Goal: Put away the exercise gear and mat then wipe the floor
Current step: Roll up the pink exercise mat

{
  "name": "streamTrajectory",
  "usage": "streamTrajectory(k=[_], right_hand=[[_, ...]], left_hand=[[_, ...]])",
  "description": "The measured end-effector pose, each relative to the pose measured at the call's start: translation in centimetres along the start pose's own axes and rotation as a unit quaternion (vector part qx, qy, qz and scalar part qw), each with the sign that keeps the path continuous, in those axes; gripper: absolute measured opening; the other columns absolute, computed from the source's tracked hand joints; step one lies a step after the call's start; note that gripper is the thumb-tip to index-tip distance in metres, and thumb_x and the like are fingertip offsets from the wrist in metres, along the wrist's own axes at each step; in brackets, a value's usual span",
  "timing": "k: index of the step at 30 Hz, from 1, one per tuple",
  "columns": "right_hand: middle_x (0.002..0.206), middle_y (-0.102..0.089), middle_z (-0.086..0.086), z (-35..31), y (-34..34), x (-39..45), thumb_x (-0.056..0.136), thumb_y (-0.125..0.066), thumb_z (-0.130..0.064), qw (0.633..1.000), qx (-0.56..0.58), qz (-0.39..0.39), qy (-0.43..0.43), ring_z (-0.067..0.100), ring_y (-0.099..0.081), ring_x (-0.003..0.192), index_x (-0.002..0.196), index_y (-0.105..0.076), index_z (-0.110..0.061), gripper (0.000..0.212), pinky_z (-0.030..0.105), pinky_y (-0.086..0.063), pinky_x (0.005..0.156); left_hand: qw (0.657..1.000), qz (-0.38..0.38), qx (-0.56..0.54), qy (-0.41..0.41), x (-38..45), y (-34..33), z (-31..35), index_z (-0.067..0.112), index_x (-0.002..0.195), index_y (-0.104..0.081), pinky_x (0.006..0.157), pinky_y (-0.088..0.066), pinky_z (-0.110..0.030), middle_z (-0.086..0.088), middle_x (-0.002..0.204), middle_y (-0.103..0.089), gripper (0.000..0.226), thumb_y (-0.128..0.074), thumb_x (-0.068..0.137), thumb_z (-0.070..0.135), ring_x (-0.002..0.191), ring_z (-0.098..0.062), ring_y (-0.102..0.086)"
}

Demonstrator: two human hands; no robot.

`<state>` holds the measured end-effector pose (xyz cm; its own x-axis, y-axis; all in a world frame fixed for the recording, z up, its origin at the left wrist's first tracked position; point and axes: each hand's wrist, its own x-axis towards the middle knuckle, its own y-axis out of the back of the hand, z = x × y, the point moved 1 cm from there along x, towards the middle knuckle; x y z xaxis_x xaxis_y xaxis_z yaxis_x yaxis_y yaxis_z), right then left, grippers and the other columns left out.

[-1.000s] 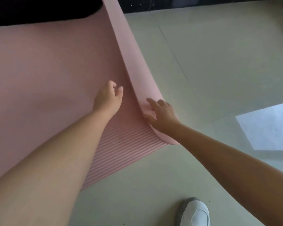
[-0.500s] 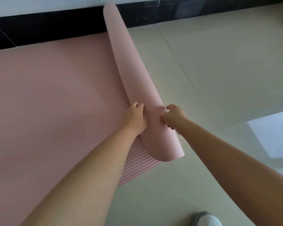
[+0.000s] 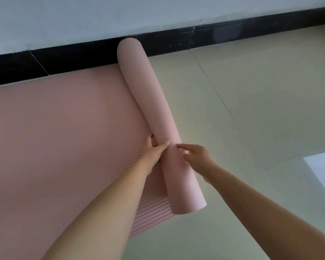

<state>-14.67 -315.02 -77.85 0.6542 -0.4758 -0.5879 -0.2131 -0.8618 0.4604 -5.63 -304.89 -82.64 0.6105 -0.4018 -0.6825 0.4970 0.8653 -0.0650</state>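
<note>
The pink mat point(image 3: 45, 147) now has a full tight roll point(image 3: 158, 128) running from upper centre to lower right, where a moment ago it was only a folded edge. Left hand point(image 3: 152, 152) clamps the roll; right hand point(image 3: 197, 158) hovers, fingers apart. Most of the mat remains flat.

The pink mat point(image 3: 54, 147) lies on the floor, partly rolled. Its flat part shows fine ribs and spreads to the left. The rolled part point(image 3: 158, 117) is a smooth, long tube along the right edge; its far end is touching the black skirting, and its near end is open.
</note>
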Motion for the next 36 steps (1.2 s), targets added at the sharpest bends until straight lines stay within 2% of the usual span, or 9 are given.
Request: streamTrajectory(k=[5, 7, 10, 14, 20, 23, 27, 31, 36], right_hand=[[0.104, -0.051, -0.002, -0.2, -1.0, 0.8, 0.093, -0.034, 0.005, 1.0, -0.014, 0.011, 0.018, 0.018, -0.052, 0.091, 0.129, -0.056, -0.013, 0.046, 0.035, -0.051, 0.086], [0.094, -0.051, 0.001, 0.0, -1.3, 1.2, 0.094, -0.034, 0.002, 1.0, 0.023, 0.02, -0.003, 0.023, -0.056, 0.088, 0.134, -0.048, -0.008, 0.043, 0.04, -0.052, 0.083], [0.09, -0.055, 0.0, 0.5, -1.7, 1.7, 0.094, -0.044, -0.008, 0.999, -0.005, 0.013, -0.032, 0.026, -0.059, 0.088, 0.139, -0.041, -0.006, 0.045, 0.036, -0.05, 0.081], [0.135, -0.049, 0.014, 0.5, -2.5, 1.9, 0.093, -0.052, -0.028, 0.983, -0.174, -0.019, -0.054, 0.03, -0.052, 0.12, 0.141, -0.039, -0.008, 0.054, 0.035, -0.044, 0.099], [0.145, -0.037, 0.014, -0.4, -2.5, 1.9, 0.092, -0.054, -0.029, 0.971, -0.229, -0.064, -0.033, 0.031, -0.042, 0.13, 0.144, -0.036, -0.012, 0.057, 0.035, -0.04, 0.105], [0.149, -0.029, 0.013, -0.6, -2.9, 1.3, 0.093, -0.053, -0.035, 0.961, -0.267, -0.066, -0.013, 0.031, -0.031, 0.137, 0.145, -0.036, -0.017, 0.057, 0.035, -0.031, 0.109], [0.156, -0.016, 0.009, -0.7, -3.7, 0.1, 0.096, -0.047, -0.032, 0.957, -0.278, -0.081, 0.012, 0.028, -0.017, 0.143, 0.147, -0.028, -0.03, 0.055, 0.036, -0.026, 0.113], [0.149, -0.037, 0.008, -1.5, -4.5, -1.1, 0.1, -0.032, -0.019, 0.96, -0.25, -0.121, 0.032, 0.028, -0.042, 0.131, 0.149, -0.022, -0.029, 0.051, 0.033, -0.039, 0.105], [0.139, -0.052, -0.001, -1.6, -4.6, -1.1, 0.096, -0.036, -0.019, 0.976, -0.212, -0.05, 0.024, 0.021, -0.042, 0.132, 0.143, -0.036, -0.029, 0.048, 0.035, -0.033, 0.111]], left_hand=[[0.998, -0.015, -0.042, 0.049, 0.2, 2.8, -1.0, 0.021, 0.145, -0.032, 0.091, -0.046, -0.039, -0.004, 0.136, -0.054, 0.058, -0.057, 0.093, 0.017, 0.113, -0.026, -0.056], [0.998, -0.012, -0.005, 0.063, 0.4, 3.7, -1.4, 0.016, 0.144, -0.035, 0.103, -0.039, -0.04, -0.001, 0.141, -0.05, 0.053, -0.055, 0.095, 0.019, 0.126, -0.026, -0.05], [0.989, 0.062, 0.122, 0.055, 0.0, 4.3, -1.7, 0.011, 0.138, -0.043, 0.097, -0.038, -0.03, 0.007, 0.132, -0.052, 0.049, -0.056, 0.094, 0.029, 0.128, -0.023, -0.049], [0.906, 0.203, 0.368, -0.054, -0.7, 4.2, -1.3, 0.012, 0.134, -0.044, 0.1, -0.04, -0.033, -0.011, 0.131, -0.053, 0.056, -0.065, 0.086, 0.032, 0.124, -0.028, -0.049], [0.802, 0.16, 0.528, -0.23, -1.6, 3.8, -0.4, 0.026, 0.141, -0.041, 0.102, -0.039, -0.035, -0.008, 0.144, -0.032, 0.057, -0.054, 0.089, 0.008, 0.13, -0.027, -0.037], [0.724, 0.152, 0.588, -0.328, -1.5, 4.6, -0.4, 0.008, 0.118, -0.064, 0.087, -0.055, -0.038, -0.014, 0.136, -0.052, 0.052, -0.069, 0.068, -0.004, 0.123, -0.033, -0.054], [0.731, 0.072, 0.64, -0.226, -1.9, 5.5, 0.4, -0.001, 0.136, -0.043, 0.114, -0.029, -0.036, -0.008, 0.158, -0.02, 0.044, -0.043, 0.095, 0.015, 0.146, -0.023, -0.021], [0.731, 0.046, 0.658, -0.173, -2.4, 6.1, 1.8, 0.009, 0.145, -0.027, 0.104, -0.036, -0.037, -0.015, 0.15, -0.03, 0.052, -0.038, 0.099, 0.03, 0.134, -0.032, -0.038], [0.739, 0.022, 0.656, -0.155, -3.0, 7.0, 1.6, 0.035, 0.148, -0.023, 0.103, -0.037, -0.038, -0.025, 0.138, -0.036, 0.048, -0.031, 0.101, 0.031, 0.127, -0.04, -0.042]])
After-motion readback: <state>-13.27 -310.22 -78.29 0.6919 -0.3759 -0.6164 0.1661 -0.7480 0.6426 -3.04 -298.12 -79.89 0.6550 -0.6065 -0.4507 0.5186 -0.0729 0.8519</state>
